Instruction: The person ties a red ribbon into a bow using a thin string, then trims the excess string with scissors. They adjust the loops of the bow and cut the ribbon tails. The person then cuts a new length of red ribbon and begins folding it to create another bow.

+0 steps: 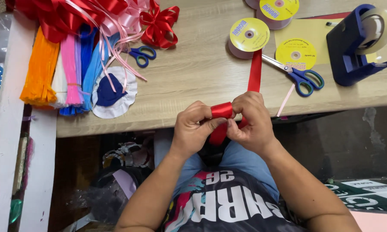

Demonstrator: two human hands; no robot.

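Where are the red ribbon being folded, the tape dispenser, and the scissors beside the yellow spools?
red ribbon (222,110), head view, on the folded loop between the hands.
tape dispenser (347,51), head view, on its blue body.
scissors (306,79), head view, on the blue handles.

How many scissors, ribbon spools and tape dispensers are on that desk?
Scissors: 2, one small pair near the red bow, one larger pair by the spools.
Yellow-labelled ribbon spools: 4.
Tape dispenser: 1, blue.
Total: 7.

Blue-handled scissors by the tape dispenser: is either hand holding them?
No: the blue-handled scissors lie on the table, while both hands grip the red ribbon.
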